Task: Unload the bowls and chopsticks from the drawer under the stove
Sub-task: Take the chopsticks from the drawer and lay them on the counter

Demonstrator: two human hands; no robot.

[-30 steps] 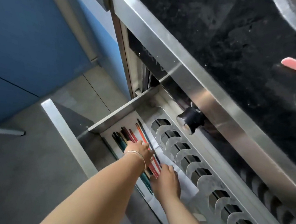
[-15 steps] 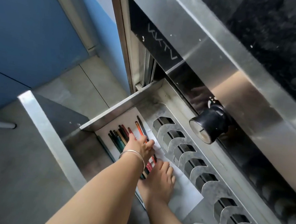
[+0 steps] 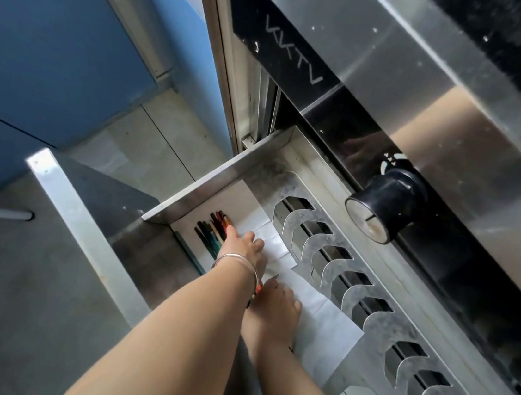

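A bundle of coloured chopsticks point(image 3: 211, 231) lies at the left end of the open steel drawer point(image 3: 207, 190) under the stove. My left hand point(image 3: 241, 250), with a silver bangle on the wrist, is pressed down over the middle of the bundle, thumb on the sticks and fingers curled onto the white paper liner point(image 3: 324, 328). My right hand point(image 3: 276, 307) sits just nearer, partly under my left forearm, closed at the sticks' near ends, where an orange tip shows. No bowls are visible.
A slotted steel rack point(image 3: 369, 314) runs along the drawer's back half. A black stove knob point(image 3: 383, 208) juts out above it. The drawer's front panel point(image 3: 82, 233) stands at the left, with grey floor and blue cabinets beyond.
The spread chopsticks have been pushed together to the left into one bundle. My left hand moved further along them. The camera came closer to the drawer.
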